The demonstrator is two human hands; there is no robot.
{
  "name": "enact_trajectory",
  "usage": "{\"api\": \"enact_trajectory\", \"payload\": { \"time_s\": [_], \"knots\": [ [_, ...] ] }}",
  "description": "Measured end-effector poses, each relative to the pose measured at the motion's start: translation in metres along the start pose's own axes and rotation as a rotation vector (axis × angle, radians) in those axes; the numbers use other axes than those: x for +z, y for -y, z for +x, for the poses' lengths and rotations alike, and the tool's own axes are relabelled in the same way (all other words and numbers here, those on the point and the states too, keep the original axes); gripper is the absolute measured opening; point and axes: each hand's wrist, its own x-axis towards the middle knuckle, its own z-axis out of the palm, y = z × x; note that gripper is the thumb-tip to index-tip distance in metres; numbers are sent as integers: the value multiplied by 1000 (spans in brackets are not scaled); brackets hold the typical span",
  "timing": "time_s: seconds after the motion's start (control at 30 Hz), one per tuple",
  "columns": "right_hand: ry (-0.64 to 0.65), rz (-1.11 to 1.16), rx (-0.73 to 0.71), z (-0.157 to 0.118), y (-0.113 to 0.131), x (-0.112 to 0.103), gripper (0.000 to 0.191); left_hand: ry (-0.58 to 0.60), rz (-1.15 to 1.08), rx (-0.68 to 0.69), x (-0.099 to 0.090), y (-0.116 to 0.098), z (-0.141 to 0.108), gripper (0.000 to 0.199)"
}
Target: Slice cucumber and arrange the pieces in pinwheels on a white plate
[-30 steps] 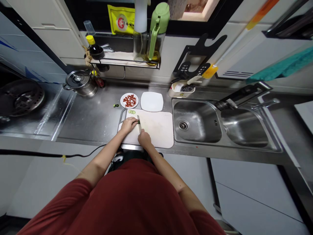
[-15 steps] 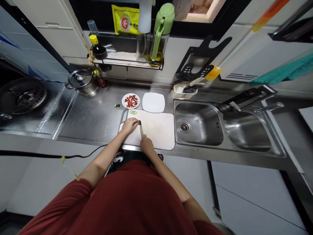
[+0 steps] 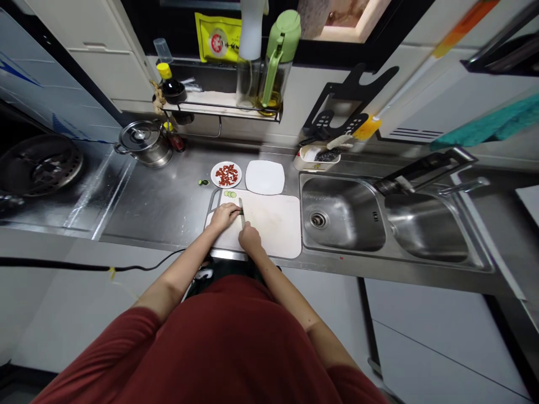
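Note:
My left hand [image 3: 226, 216] is closed on a small dark green piece of cucumber [image 3: 241, 211], mostly hidden under the fingers, on the white cutting board [image 3: 273, 227]. The handle of a kitchen knife [image 3: 242, 218] is gripped in my right hand [image 3: 250, 238]. Its blade points away from me and lies right beside the cucumber's end. Several pale cucumber slices [image 3: 230, 194] rest near the board's far left corner. Beyond the board stand a plate of chopped red pieces [image 3: 227, 174] and a square white plate [image 3: 265, 177]. Dark green cucumber ends [image 3: 203, 182] lie on the counter to the left.
A double steel sink [image 3: 343, 216] adjoins the board on the right. At the back left, a lidded pot [image 3: 145, 143] stands beside a red-filled bottle [image 3: 175, 138]. Above hangs a shelf [image 3: 210, 105] with bottles. A utensil holder [image 3: 316, 160] is behind the sink.
My right hand has moved slightly away from me and left, and the knife blade now reaches farther past the cucumber. My left hand stays in place.

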Motion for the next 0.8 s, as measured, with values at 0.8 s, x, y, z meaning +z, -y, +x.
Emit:
{"api": "enact_trajectory", "payload": {
  "time_s": [0.8],
  "knots": [
    [-3,8,-22,-17,-4,1,22,-14,19,50,0,1,1,21]
  ]
}}
